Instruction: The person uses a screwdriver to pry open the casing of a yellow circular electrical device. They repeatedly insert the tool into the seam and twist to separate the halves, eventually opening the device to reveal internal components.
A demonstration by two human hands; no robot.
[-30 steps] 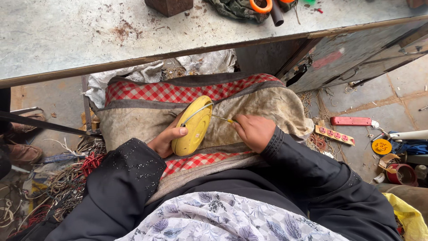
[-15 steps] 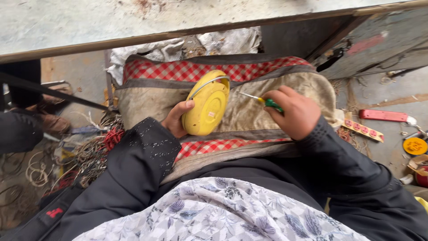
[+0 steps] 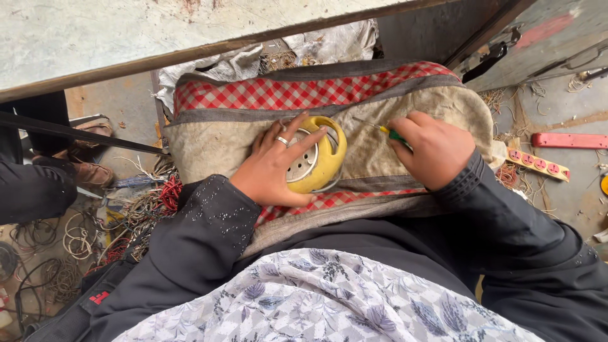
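My left hand (image 3: 275,166), with a ring on one finger, grips a round yellow plastic housing (image 3: 320,158) on my lap. The housing's hollow side with a pale perforated disc faces up. My right hand (image 3: 430,149) holds a thin screwdriver (image 3: 373,126) with a green and yellow handle. Its metal tip points left toward the housing and stops just short of its rim. Both hands rest on a beige cloth (image 3: 392,107) with a red checked lining spread over my knees.
A worn tabletop (image 3: 158,28) with a dark edge runs across the top. Tangled wires (image 3: 136,215) lie on the floor at left, near another person's dark sleeve (image 3: 31,190). Red power strips (image 3: 567,140) lie on the floor at right.
My left hand has turned the yellow housing from its closed face to its hollow side and lowered it flat. The screwdriver hand stays to its right.
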